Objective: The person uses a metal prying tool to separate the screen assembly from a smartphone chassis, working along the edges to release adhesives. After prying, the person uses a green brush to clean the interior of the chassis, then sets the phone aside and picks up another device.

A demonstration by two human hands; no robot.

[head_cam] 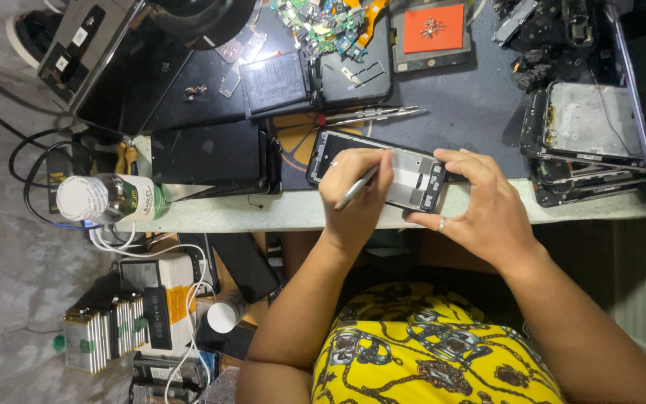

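From the head camera I look down on my two hands over a black opened smartphone with its back cover off [383,170], which lies at the near edge of the dark grey work mat [472,112], touching the pale bench edge. My left hand [356,191] is curled in a pinch around a slim silver metal tool [356,188], its tip angled toward the phone's inner frame. My right hand [480,206], with a ring on one finger, cups and steadies the phone's other end, fingers bent around its side.

To do this well, I judge the tool should be kept low and shallow, with the right hand pressing the phone flat so it cannot slide off the edge; small pushes, not levering.

Nearby lie a pair of silver tweezers [371,114], a stack of bare phone frames [585,142] and a clear plastic bottle with a white cap [109,198].

The tool's tip is hidden behind my left fingers, so I cannot tell what it touches. The frames at the right are cut off by the picture's edge
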